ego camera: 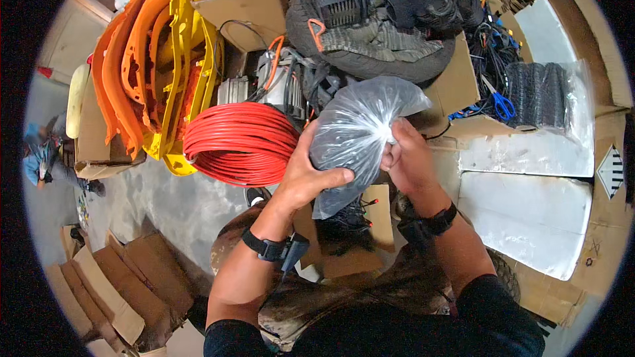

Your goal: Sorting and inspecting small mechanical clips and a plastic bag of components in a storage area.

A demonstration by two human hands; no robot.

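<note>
Between my hands is a clear plastic bag (347, 134), bunched and creased towards one gathered spot. My right hand (409, 158) pinches that gathered part. My left hand (310, 171) grips the bag's left side, its thumb lying across the front. Just left of the bag lies a coil of red cable or hose (240, 144). Below the bag, an open cardboard box (379, 218) holds dark cables (345, 223) with small red ends, partly hidden by the bag. What the bag contains cannot be made out.
Orange plastic panels (116, 74) and yellow ones (173, 69) stand left. Behind are a dark tyre (367, 67) and metal motor-like parts (280, 77). Blue-handled scissors (503, 105) lie right, near white foam blocks (526, 218). Cardboard boxes (134, 277) stand lower left; another person (44, 153) is far left.
</note>
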